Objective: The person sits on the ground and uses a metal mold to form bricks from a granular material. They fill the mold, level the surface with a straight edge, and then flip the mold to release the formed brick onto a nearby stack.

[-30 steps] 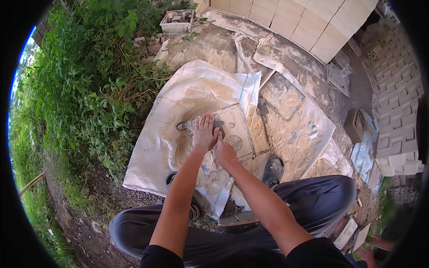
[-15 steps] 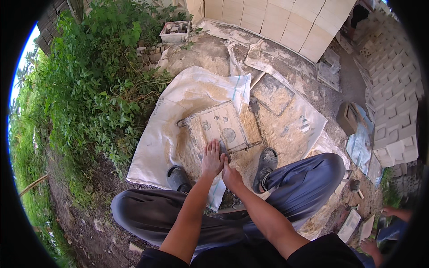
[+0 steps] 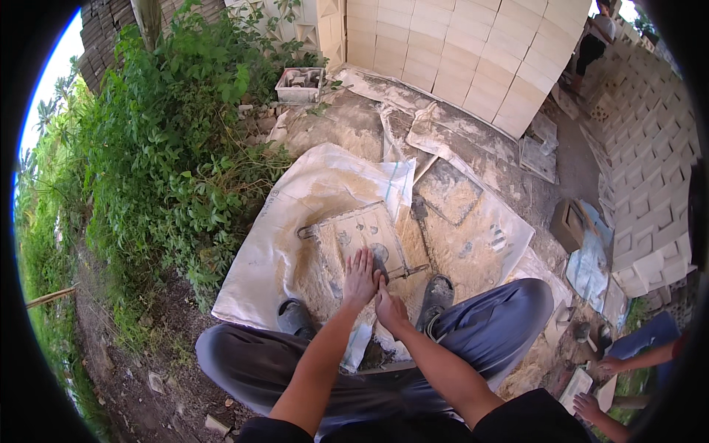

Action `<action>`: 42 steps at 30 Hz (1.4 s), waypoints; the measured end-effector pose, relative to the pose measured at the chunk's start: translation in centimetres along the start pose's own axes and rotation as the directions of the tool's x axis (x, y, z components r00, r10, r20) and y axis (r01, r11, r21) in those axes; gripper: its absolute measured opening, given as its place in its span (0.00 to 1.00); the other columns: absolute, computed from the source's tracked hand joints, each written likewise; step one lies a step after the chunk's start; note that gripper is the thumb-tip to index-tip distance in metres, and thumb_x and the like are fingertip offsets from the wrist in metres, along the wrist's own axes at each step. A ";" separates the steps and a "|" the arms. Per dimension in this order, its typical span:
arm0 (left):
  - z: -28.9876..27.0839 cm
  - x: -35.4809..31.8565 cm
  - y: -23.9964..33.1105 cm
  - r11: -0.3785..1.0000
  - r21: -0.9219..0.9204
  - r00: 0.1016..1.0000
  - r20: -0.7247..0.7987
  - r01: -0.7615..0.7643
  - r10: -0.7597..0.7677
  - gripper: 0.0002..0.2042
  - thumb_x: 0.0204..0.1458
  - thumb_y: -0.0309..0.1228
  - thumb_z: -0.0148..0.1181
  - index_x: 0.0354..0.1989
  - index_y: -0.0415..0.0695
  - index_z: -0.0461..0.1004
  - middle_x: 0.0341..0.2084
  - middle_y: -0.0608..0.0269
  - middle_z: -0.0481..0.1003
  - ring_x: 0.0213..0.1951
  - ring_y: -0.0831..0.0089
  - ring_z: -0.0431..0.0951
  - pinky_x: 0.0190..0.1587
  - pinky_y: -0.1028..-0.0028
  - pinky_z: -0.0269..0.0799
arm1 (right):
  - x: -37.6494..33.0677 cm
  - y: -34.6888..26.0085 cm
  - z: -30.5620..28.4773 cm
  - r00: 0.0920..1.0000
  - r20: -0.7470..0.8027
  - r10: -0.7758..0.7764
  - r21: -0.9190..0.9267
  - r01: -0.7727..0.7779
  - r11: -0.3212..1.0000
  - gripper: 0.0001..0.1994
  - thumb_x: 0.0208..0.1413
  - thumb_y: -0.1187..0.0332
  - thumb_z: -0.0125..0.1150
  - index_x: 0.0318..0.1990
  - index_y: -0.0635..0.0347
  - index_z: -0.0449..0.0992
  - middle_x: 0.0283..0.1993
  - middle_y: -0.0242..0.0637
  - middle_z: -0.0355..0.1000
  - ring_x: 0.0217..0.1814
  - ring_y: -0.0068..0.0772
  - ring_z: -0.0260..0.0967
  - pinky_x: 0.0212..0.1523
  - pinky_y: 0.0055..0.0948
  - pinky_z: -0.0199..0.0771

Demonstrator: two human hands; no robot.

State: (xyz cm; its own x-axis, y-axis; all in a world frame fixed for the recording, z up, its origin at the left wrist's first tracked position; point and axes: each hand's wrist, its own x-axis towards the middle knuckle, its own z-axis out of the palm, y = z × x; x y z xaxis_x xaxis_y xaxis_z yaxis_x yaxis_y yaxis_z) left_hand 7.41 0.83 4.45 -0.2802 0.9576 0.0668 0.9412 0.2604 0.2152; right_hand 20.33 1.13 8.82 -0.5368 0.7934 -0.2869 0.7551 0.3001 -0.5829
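A square mould (image 3: pixel 362 229) with pale powder over its face lies between my feet. It has a wire loop at its left side and a metal rod at its right edge. My left hand (image 3: pixel 360 277) lies flat on the near part of the mould, fingers stretched forward. Close against it, my right hand (image 3: pixel 389 306) is closed round what looks like the handle of a small trowel, mostly hidden in the grip. A grey blade-like part (image 3: pixel 380 267) shows just beyond the fingertips. Round grey patches mark the mould's face.
White woven sacking (image 3: pixel 255 258) strewn with tan powder spreads under the mould. A second powdered frame (image 3: pixel 450 196) lies at its right. Stacked pale blocks (image 3: pixel 458 55) stand behind, bushes (image 3: pixel 170 148) at left. Another person's hands (image 3: pixel 591 406) work at lower right; another person stands far right.
The whole view has shifted, so the mould and sacking sit lower in the picture. Both hands stay together at the mould's near part. The other person's hands at lower right show more fully.
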 end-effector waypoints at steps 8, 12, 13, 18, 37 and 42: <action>0.1 13.5 -6.5 0.995 0.099 0.980 0.191 0.031 -0.049 0.31 0.60 0.48 0.32 0.68 0.41 0.46 0.69 0.57 0.43 0.70 0.63 0.41 0.69 0.56 0.27 | 14.9 -3.3 -0.6 0.999 0.032 0.030 -0.075 -0.028 0.997 0.27 0.62 0.60 0.37 0.68 0.49 0.48 0.37 0.58 0.72 0.40 0.56 0.72 0.42 0.51 0.71; 2.1 11.4 -5.7 0.999 0.031 0.999 0.010 0.040 -0.041 0.30 0.61 0.46 0.29 0.68 0.42 0.43 0.69 0.58 0.41 0.70 0.64 0.39 0.69 0.59 0.25 | 13.7 -1.4 0.3 0.999 0.044 0.015 -0.081 -0.011 0.997 0.27 0.62 0.61 0.38 0.69 0.48 0.47 0.35 0.57 0.72 0.38 0.56 0.73 0.41 0.50 0.72; 2.5 10.2 -5.0 0.998 0.043 0.999 0.034 0.035 -0.037 0.30 0.61 0.46 0.30 0.68 0.41 0.43 0.69 0.57 0.41 0.70 0.64 0.39 0.69 0.59 0.26 | 12.5 -0.7 0.6 0.997 0.064 0.036 -0.083 -0.031 0.996 0.27 0.62 0.61 0.38 0.69 0.48 0.47 0.34 0.57 0.72 0.37 0.56 0.73 0.41 0.50 0.72; 3.2 2.4 -0.6 0.999 -0.045 1.000 -0.029 0.008 -0.009 0.30 0.60 0.43 0.33 0.67 0.37 0.45 0.67 0.50 0.45 0.69 0.58 0.42 0.69 0.56 0.32 | 3.9 1.8 0.8 0.994 0.097 0.049 -0.084 -0.041 0.996 0.28 0.61 0.61 0.38 0.69 0.51 0.47 0.30 0.57 0.73 0.33 0.57 0.73 0.38 0.51 0.72; 1.2 10.2 -0.2 0.999 0.046 0.999 -0.033 -0.021 0.023 0.31 0.60 0.45 0.34 0.67 0.39 0.44 0.68 0.53 0.42 0.70 0.61 0.40 0.69 0.56 0.30 | 9.3 2.0 -1.9 0.981 -0.186 -0.054 -0.009 0.053 0.999 0.26 0.59 0.63 0.44 0.65 0.54 0.55 0.23 0.58 0.71 0.26 0.59 0.70 0.31 0.52 0.71; 2.7 16.2 -3.0 1.000 0.010 0.997 0.072 0.024 -0.024 0.32 0.60 0.47 0.33 0.67 0.38 0.44 0.69 0.54 0.42 0.70 0.62 0.40 0.69 0.56 0.28 | 16.4 0.6 -3.9 0.998 -0.070 0.002 -0.069 -0.007 0.998 0.25 0.61 0.61 0.41 0.66 0.51 0.55 0.31 0.58 0.73 0.33 0.58 0.72 0.38 0.51 0.72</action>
State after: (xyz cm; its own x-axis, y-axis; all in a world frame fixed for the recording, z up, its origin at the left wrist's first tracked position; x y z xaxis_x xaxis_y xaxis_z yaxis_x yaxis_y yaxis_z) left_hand 0.56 15.87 2.30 -0.2886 0.9574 -0.0089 0.9362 0.2841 0.2066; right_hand 13.42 16.38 6.75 -0.5077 0.8291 -0.2341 0.7830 0.3307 -0.5269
